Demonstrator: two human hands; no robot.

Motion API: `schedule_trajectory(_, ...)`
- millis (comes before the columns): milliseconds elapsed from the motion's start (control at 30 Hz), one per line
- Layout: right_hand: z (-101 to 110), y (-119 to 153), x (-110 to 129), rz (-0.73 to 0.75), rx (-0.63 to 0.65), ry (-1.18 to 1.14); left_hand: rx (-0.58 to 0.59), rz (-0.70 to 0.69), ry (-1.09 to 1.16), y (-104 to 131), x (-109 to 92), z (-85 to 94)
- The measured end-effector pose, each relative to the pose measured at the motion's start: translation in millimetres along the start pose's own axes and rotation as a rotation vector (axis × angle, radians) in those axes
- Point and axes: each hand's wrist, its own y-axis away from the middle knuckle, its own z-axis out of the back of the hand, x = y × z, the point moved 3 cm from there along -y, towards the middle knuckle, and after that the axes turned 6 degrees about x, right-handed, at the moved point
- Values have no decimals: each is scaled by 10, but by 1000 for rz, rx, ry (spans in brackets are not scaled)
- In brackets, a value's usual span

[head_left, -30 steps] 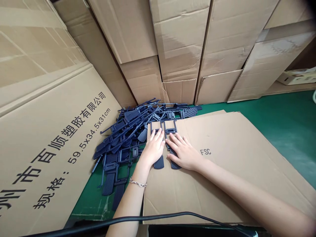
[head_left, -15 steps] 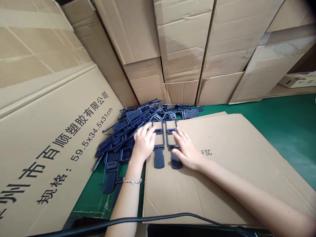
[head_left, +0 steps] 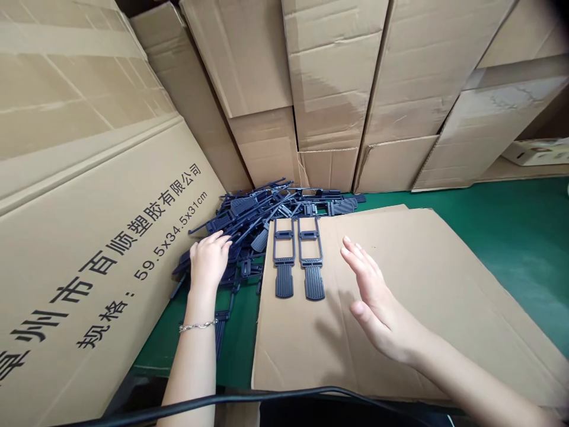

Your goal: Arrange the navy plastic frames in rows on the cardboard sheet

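My left hand (head_left: 208,259) rests on the pile of dark plastic parts (head_left: 249,228). My right hand (head_left: 377,299) hovers open above the cardboard sheet (head_left: 422,284), beside two laid-out parts (head_left: 299,258).

The large carton (head_left: 89,249) at the left edge bears black print: "百顺塑胶有限公司", "规格: 59.5x34.5x31cm".

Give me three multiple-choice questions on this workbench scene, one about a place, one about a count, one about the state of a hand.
1. Where is the left hand?
A. on the pile of dark plastic parts
B. on the flat cardboard sheet
C. on the black cable

2. How many parts lie side by side on the sheet?
A. one
B. two
C. four

3. The right hand is
A. a fist
B. gripping a part
C. open, empty

A: fingers rest on the pile. B: two parts lie parallel. C: fingers extended, holding nothing.
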Motion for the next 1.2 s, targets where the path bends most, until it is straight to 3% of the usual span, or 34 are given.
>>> schedule_trajectory(400, 95, 259, 14, -151, -77, 100, -34, 83, 70, -372, 224, 381)
schedule_trajectory(667, 70, 364, -45, -202, -68, 69, 11, 83, 250, -447, 56, 767)
schedule_trajectory(867, 128, 349, 15, -161, -104, -26, -40, 95, 604, -149, -419, 1064)
schedule_trajectory(967, 138, 301, 50, -122, -123, -152, -27, 37, 998, 8, -786, 1135)
schedule_trajectory(1067, 88, 222, 26, -181, -130, -443, 165, -69, 1423, 158, -1236, 1047)
schedule_trajectory(1200, -8, 85, 4, -295, -78, -887, 644, -141, 1774, 380, -1806, 750)
